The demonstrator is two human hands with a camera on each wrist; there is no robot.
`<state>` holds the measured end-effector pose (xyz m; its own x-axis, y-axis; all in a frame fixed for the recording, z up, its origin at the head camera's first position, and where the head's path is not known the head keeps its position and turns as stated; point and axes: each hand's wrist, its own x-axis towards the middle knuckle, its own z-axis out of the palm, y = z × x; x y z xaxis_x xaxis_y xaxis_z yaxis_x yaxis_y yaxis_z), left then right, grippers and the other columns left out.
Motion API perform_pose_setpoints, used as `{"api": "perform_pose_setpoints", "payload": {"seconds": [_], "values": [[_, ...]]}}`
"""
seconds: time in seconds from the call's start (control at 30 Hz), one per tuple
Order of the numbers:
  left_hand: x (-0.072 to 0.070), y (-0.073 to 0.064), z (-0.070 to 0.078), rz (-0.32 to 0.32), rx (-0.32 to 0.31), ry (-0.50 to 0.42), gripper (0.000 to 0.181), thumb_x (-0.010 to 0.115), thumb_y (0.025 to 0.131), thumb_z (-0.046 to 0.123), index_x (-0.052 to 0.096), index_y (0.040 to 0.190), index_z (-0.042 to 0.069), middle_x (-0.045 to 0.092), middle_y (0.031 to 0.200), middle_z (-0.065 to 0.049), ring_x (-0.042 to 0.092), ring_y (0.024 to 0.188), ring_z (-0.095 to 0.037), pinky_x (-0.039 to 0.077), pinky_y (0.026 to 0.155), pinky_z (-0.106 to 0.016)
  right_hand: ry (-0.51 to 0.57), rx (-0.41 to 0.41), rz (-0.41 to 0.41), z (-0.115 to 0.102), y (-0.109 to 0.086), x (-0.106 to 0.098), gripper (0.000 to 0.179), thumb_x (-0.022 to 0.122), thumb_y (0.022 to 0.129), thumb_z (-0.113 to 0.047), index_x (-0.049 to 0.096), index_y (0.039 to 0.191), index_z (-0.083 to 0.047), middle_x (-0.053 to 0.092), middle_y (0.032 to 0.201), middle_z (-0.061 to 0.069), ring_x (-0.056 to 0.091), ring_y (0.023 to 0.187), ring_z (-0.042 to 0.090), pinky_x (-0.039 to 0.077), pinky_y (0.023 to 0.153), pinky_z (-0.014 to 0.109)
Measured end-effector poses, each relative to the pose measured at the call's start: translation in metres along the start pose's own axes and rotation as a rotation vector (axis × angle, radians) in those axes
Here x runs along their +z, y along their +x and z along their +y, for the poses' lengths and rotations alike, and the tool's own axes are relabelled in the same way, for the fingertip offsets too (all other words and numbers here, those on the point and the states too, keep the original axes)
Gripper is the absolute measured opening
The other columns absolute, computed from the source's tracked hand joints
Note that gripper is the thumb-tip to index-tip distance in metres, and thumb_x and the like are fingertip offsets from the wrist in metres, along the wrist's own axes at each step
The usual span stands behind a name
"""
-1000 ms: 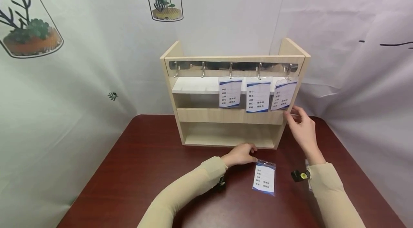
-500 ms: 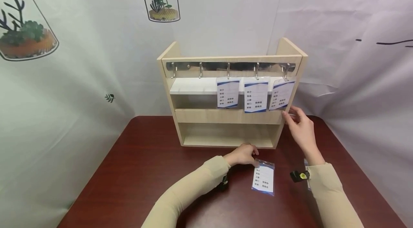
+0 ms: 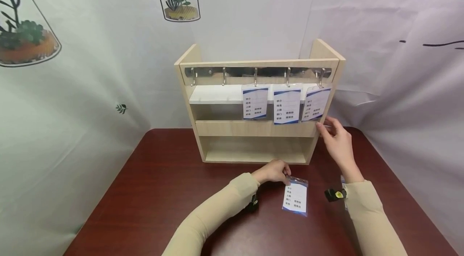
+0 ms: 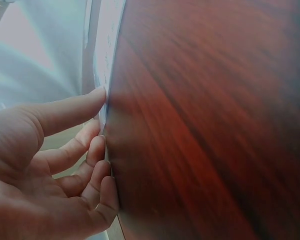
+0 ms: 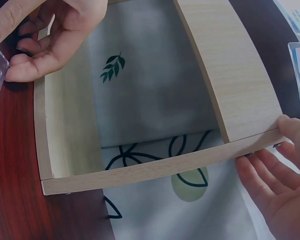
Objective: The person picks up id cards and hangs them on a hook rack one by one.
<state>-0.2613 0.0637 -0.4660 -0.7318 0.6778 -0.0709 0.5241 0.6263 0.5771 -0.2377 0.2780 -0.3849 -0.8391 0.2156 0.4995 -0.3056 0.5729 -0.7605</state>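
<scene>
At the top left corner of a badge card (image 3: 295, 197) in a clear sleeve on the table, my left hand (image 3: 274, 171) holds the edge. Its thumb lies on the sleeve in the left wrist view, with the other fingers curled at the edge of the card (image 4: 108, 45). My right hand (image 3: 338, 145) grips the right side panel of a small wooden shelf (image 3: 253, 128), thumb in front and fingers behind. Three similar badges hang on the shelf's metal hooks: one at the middle (image 3: 255, 104), one beside it (image 3: 286, 107) and a tilted one (image 3: 316, 104) at the right end.
Two hooks on the left, including the end hook (image 3: 193, 77), carry no badge. Another card (image 3: 342, 183) shows partly from under the right forearm on the dark red table (image 3: 156, 191). A pale printed curtain (image 3: 246, 14) stands behind the shelf.
The head view has shifted slightly. Both hands keep nearly the same places, the left at the card and the right on the shelf's side; the hanging badges stay on their hooks.
</scene>
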Motion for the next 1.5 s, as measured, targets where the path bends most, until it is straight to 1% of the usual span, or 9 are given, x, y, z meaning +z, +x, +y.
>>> {"api": "perform_pose_setpoints", "payload": {"seconds": [0.13,0.43,0.73,0.9,1.03,1.13,1.3,1.37,1.5], "values": [[-0.002,0.001,0.001,-0.003,-0.004,-0.009,0.024,0.089,0.076,0.014,0.072,0.092,0.008,0.062,0.080,0.007,0.052,0.073,-0.002,0.042,0.071,-0.013,-0.002,-0.003,0.006,0.000,0.001,0.000,0.048,0.060,0.102,-0.035,0.057,0.137,-0.002,0.065,0.126,0.021,0.055,0.090,-0.013,0.047,0.071,0.005],[-0.003,0.002,0.002,-0.008,-0.030,0.025,0.024,0.089,0.075,0.015,0.071,0.091,0.009,0.058,0.076,0.010,0.050,0.071,-0.002,0.041,0.069,-0.013,-0.031,-0.008,0.014,0.002,0.001,0.001,0.049,0.059,0.102,-0.037,0.057,0.136,-0.001,0.066,0.123,0.022,0.054,0.086,-0.012,0.044,0.070,0.005],[-0.001,0.000,0.001,-0.005,-0.021,-0.004,0.026,0.088,0.075,0.009,0.065,0.087,0.009,0.057,0.074,0.009,0.050,0.068,-0.002,0.042,0.067,-0.013,-0.036,-0.008,0.005,0.004,0.001,0.001,0.051,0.058,0.102,-0.039,0.057,0.135,0.000,0.066,0.124,0.024,0.053,0.087,-0.014,0.044,0.070,0.004],[-0.001,-0.004,-0.001,0.008,-0.003,-0.057,0.027,0.087,0.075,0.005,0.063,0.088,0.008,0.061,0.074,0.007,0.054,0.067,-0.001,0.044,0.068,-0.014,-0.047,-0.011,0.000,0.006,0.002,-0.001,0.051,0.058,0.102,-0.038,0.057,0.135,0.000,0.066,0.124,0.024,0.052,0.085,-0.015,0.043,0.070,0.004],[-0.001,-0.008,-0.002,0.026,0.020,-0.128,0.027,0.085,0.076,0.001,0.062,0.089,0.007,0.062,0.072,0.006,0.056,0.066,-0.001,0.045,0.067,-0.014,-0.054,-0.014,-0.002,0.006,0.003,-0.001,0.051,0.058,0.102,-0.038,0.057,0.135,0.001,0.066,0.123,0.025,0.053,0.083,-0.014,0.043,0.069,0.004],[-0.002,-0.011,-0.002,0.046,0.043,-0.184,0.026,0.084,0.076,-0.002,0.063,0.089,0.006,0.062,0.071,0.006,0.056,0.065,0.000,0.045,0.067,-0.014,-0.058,-0.015,-0.006,0.007,0.003,-0.001,0.052,0.058,0.102,-0.039,0.056,0.135,0.001,0.066,0.123,0.025,0.054,0.084,-0.011,0.043,0.069,0.004],[-0.006,-0.017,-0.001,0.065,0.074,-0.232,0.023,0.081,0.077,-0.004,0.064,0.091,0.004,0.063,0.072,0.006,0.057,0.066,0.001,0.047,0.068,-0.014,-0.068,-0.015,-0.009,0.006,0.002,0.000,0.052,0.058,0.102,-0.040,0.056,0.135,0.000,0.066,0.123,0.024,0.058,0.086,-0.003,0.043,0.069,0.004],[-0.008,-0.020,0.000,0.067,0.082,-0.241,0.022,0.080,0.078,-0.004,0.065,0.092,0.004,0.063,0.073,0.007,0.058,0.067,0.002,0.048,0.068,-0.013,-0.066,-0.014,-0.010,0.006,0.002,0.000,0.052,0.058,0.102,-0.040,0.056,0.135,0.001,0.066,0.123,0.025,0.058,0.085,-0.004,0.043,0.069,0.004],[-0.012,-0.028,0.001,0.078,0.087,-0.313,0.019,0.078,0.080,-0.005,0.067,0.094,0.002,0.067,0.078,0.003,0.061,0.070,0.000,0.050,0.068,-0.015,-0.062,-0.010,-0.013,0.006,0.001,-0.001,0.052,0.057,0.102,-0.040,0.056,0.136,0.001,0.067,0.122,0.025,0.055,0.081,-0.011,0.043,0.068,0.004]]}}
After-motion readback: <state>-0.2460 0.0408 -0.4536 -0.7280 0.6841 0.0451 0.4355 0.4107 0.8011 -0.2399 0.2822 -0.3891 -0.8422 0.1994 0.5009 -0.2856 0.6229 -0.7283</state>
